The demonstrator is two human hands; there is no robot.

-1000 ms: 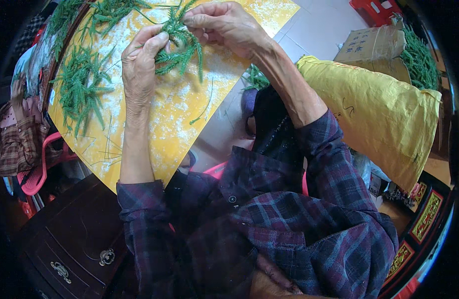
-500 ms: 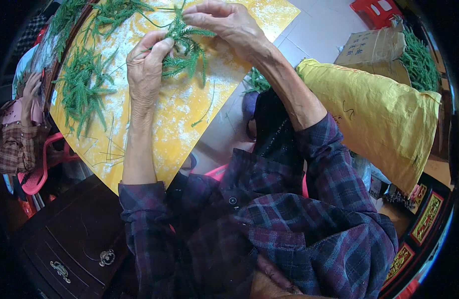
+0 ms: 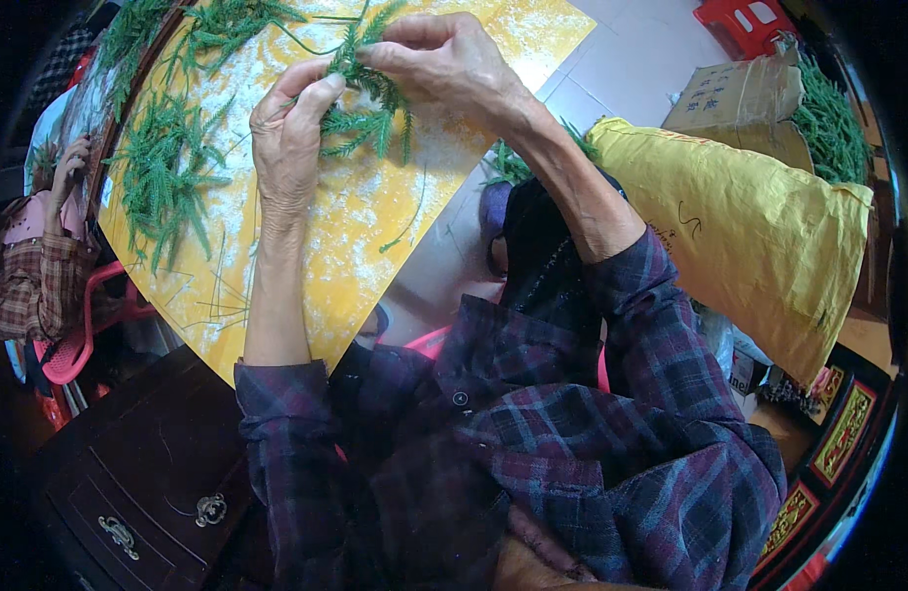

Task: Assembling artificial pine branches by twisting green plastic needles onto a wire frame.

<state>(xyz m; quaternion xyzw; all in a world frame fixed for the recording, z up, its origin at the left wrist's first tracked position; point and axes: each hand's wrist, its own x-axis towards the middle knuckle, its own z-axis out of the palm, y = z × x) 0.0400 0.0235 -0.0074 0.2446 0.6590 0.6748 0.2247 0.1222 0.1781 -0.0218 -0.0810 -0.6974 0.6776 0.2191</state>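
Between my two hands is a green fern-like artificial sprig, its feathery fronds spreading over the yellow tabletop. My left hand is closed, thumb and fingers pinching the sprig's stem. Beside it, my right hand is also closed, its thumb and fingertips pinched on an upper part of the same sprig. A pile of matching green sprigs lies left of my left hand, and another bunch lies farther back. A single thin green stem rests near the table's right edge.
White flecks and dark thin wires are scattered on the table. At right stand a yellow sack, a cardboard box with greenery and a red plastic stool. A dark drawer cabinet is lower left. Another person's hand shows at left.
My right hand has lowered slightly and its fingers have moved in on the sprig's upper part. My left hand keeps its hold. The other person's hand at left has shifted slightly.
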